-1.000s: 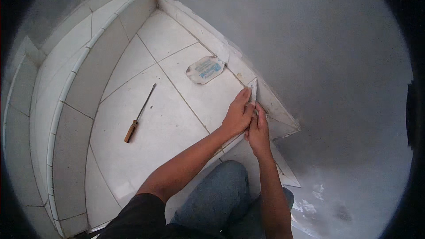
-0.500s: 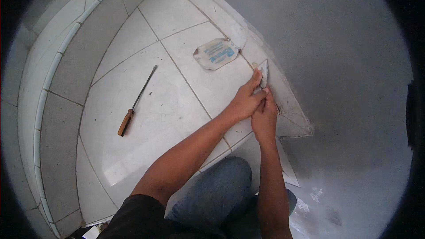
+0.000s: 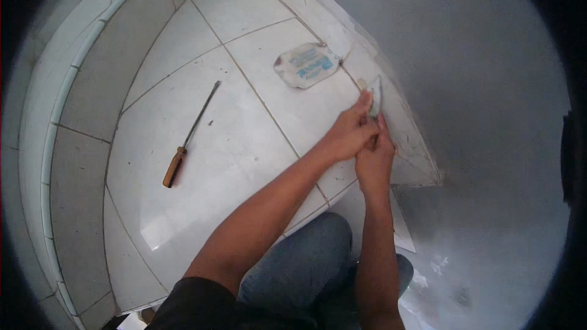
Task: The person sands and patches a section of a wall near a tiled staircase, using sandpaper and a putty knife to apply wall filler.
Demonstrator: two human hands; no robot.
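Both my hands meet at the low white-tiled wall strip on the right. A small pale, flat piece with a pointed end (image 3: 376, 88) sticks out beyond their fingers, close against the strip. My left hand (image 3: 351, 133) is closed, its fingers along the left side of that piece. Just below and partly behind it, my right hand (image 3: 374, 160) is closed around the lower end. The fingers overlap, so the piece's hidden end and its exact kind do not show. Ahead of the hands lies a worn off-white flat scrap with blue print (image 3: 307, 66).
A screwdriver (image 3: 175, 165) with an orange-brown handle lies on the white floor tiles (image 3: 183, 208) to the left, near a tiny dark bit (image 3: 210, 123). A tiled ledge (image 3: 79, 146) curves along the left. Beyond the right strip is a smooth grey surface (image 3: 489, 116).
The view has shifted slightly. My hands stay together at the strip, still closed on the pale piece, whose tip now leans a little differently. The screwdriver and the scrap lie as before.
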